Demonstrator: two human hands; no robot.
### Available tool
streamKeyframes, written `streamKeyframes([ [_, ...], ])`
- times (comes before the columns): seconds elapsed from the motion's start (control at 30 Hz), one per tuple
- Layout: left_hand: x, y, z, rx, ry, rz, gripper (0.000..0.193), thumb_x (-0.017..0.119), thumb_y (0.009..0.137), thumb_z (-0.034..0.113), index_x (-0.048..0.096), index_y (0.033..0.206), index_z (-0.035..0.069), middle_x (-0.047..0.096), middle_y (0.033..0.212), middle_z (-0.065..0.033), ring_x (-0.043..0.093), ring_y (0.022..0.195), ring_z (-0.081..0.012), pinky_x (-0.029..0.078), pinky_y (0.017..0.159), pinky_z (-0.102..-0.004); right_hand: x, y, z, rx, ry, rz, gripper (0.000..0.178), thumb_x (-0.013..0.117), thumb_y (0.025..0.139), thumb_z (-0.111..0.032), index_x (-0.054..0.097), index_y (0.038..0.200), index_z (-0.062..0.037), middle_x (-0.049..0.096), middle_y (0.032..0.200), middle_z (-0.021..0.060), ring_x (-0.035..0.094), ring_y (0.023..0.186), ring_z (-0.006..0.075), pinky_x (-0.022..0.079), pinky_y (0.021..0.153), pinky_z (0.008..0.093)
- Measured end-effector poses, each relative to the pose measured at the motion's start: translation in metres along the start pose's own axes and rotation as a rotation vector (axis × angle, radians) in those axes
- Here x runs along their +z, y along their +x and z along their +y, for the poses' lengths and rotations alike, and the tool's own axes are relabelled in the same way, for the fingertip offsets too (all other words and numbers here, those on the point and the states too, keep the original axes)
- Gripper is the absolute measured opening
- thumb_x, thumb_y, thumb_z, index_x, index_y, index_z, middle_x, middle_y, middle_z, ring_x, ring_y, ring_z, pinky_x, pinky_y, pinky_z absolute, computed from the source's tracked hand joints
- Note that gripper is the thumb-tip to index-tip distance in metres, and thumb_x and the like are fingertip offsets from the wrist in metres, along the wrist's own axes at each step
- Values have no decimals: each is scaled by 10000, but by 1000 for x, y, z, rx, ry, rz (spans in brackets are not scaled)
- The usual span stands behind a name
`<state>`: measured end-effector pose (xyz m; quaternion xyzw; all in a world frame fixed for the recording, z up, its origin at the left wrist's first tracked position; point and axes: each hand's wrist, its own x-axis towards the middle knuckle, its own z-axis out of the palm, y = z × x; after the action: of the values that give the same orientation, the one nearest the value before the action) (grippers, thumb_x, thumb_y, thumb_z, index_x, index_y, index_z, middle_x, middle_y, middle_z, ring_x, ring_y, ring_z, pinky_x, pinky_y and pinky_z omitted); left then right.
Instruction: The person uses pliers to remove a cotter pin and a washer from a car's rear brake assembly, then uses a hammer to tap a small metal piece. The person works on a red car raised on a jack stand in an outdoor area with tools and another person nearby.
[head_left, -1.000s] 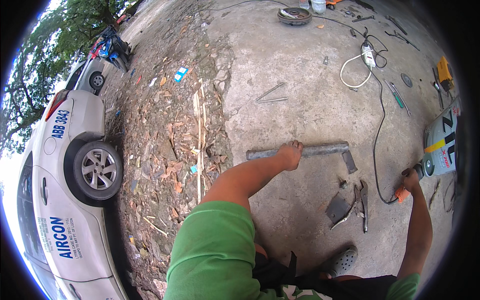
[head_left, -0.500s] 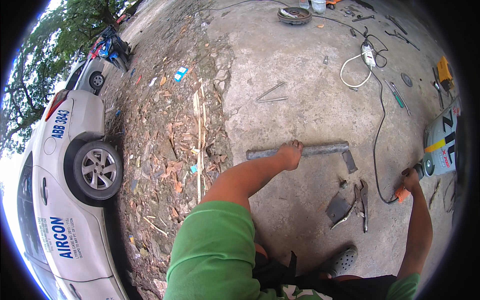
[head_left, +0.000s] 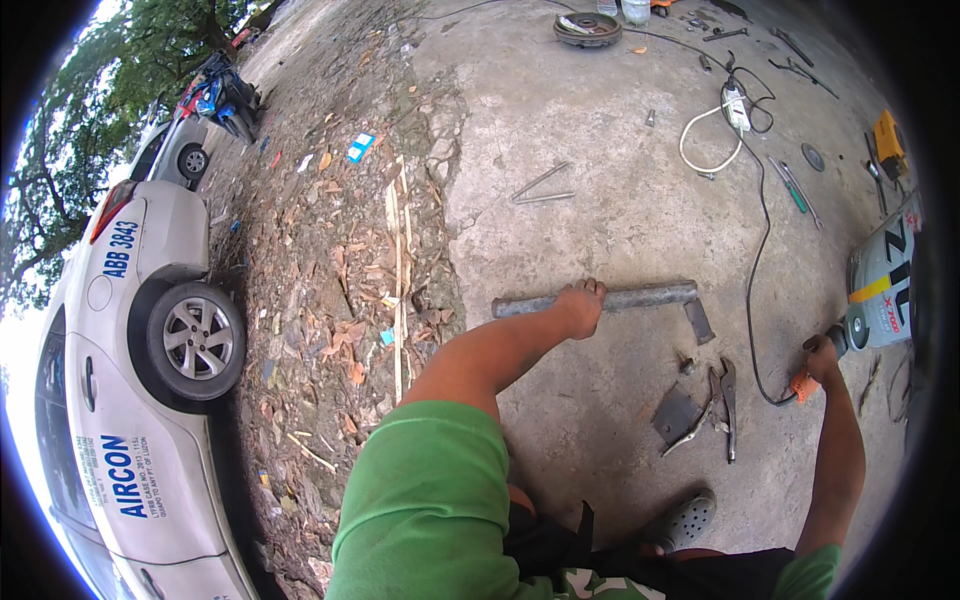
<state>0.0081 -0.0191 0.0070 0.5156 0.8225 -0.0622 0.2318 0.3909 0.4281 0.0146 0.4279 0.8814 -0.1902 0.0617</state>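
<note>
At the frame's centre, a dull grey, scuffed metal pipe (head_left: 648,298) lies on concrete (head_left: 610,235), a flat dark plate (head_left: 700,323) at its right end, the left hand (head_left: 581,309) curled over it. Lower right, the right hand (head_left: 822,361) grips an orange-ended corded tool (head_left: 803,385). Beside it, a pale, yellow-banded pail (head_left: 882,268) hides its contents; a translucent container (head_left: 636,12) stands at the top edge.

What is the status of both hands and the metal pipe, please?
Left hand on metal pipe; right hand gripping corded orange power tool. Pipe on concrete. Pliers lying nearby.
</note>
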Motion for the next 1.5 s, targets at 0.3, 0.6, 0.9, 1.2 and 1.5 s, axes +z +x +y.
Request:
streamKeyframes([
  [0.3, -4, -2, 2, -6, -3, 4, 638, 581, 806, 103, 376, 1371, -111, 437, 1403, -315, 492, 1270, -397, 442, 1010, -476, 2, 3, 3, -13, -15, 7, 286, 501, 732, 4, 713, 923, 2, 678, 975, 239, 663, 950, 361, 520, 872, 392],
  [0.6, -5, -2, 2, -8, 11, -18, 648, 556, 822, 104, 352, 1400, -105, 412, 1435, -311, 477, 1292, -395, 431, 1028, -478, 1, 4, 3, 12, 0, -8, 254, 555, 727, -31, 711, 926, -4, 671, 1005, 239, 658, 976, 360, 516, 891, 400],
  [0.9, -9, -3, 3, -11, 21, -47, 653, 566, 828, 112, 351, 1404, -109, 389, 1459, -314, 454, 1317, -396, 433, 1029, -470, 4, 7, 7, 3, -15, -12, 254, 580, 723, -51, 702, 940, 0, 669, 993, 239, 661, 960, 366, 520, 875, 403],
  [1.2, -9, -3, 3, -10, 20, -49, 645, 564, 830, 101, 351, 1400, -112, 396, 1454, -311, 459, 1309, -396, 435, 1027, -467, 3, 7, 5, 22, 40, -14, 268, 591, 715, -52, 697, 955, 2, 674, 967, 239, 669, 922, 372, 526, 856, 411],
  [1.5, -7, -2, 2, -17, 12, -56, 649, 562, 837, 104, 340, 1413, -100, 393, 1453, -302, 453, 1315, -389, 426, 1031, -470, 3, 8, 8, 33, 33, -40, 244, 620, 718, -91, 702, 933, -10, 668, 1011, 240, 656, 985, 377, 516, 899, 405],
])
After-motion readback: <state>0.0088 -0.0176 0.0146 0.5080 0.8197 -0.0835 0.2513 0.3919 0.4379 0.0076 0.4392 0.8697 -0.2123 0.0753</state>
